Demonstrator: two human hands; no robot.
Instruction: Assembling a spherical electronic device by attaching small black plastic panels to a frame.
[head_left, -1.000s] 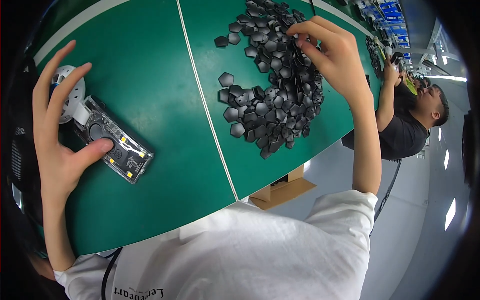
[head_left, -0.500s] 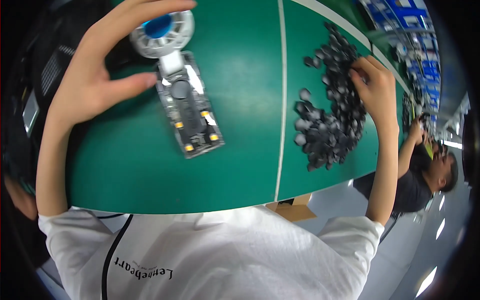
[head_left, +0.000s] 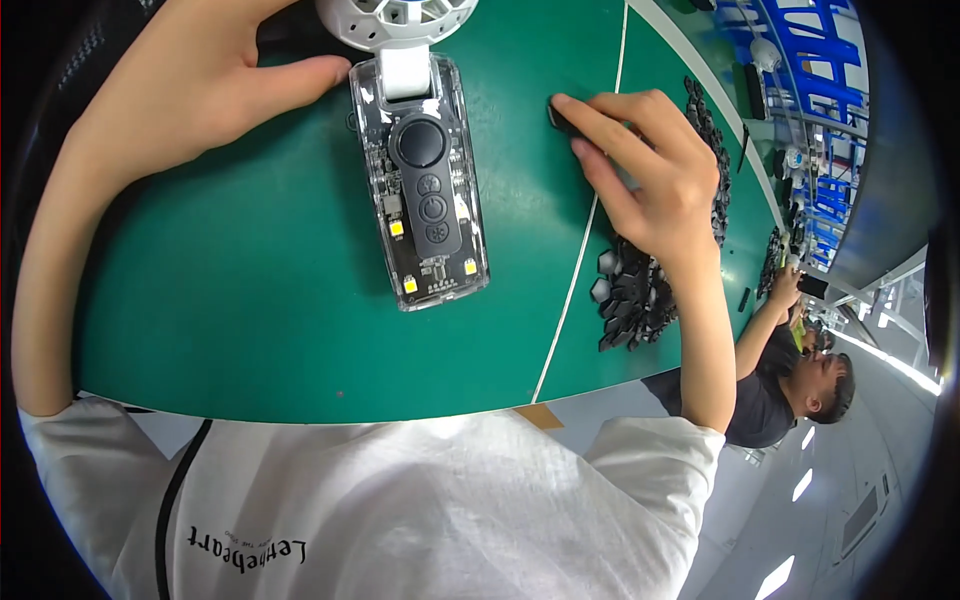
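Note:
A handheld fan lies on the green table with its white round head (head_left: 400,25) at the upper edge of the view. Its clear handle (head_left: 430,260) points toward me and shows a circuit board, yellow lights and a dark button strip. Beside the top of the handle is my left hand (head_left: 185,105), thumb stretched out to the handle's edge and the other fingers cut off by the frame. My right hand (head_left: 655,165) pinches a small black piece (head_left: 557,112) between thumb and fingers, over the table to the right of the fan.
A heap of small black pieces (head_left: 635,300) lies on the right, partly behind my right forearm. A white line (head_left: 568,305) divides the table between fan and heap. Farther right, a co-worker (head_left: 790,390) sits along the bench, near blue racks (head_left: 825,130).
My right hand has come away from the heap and moved left toward the fan, now with a black piece in its fingers. The fan and left hand appear larger in view.

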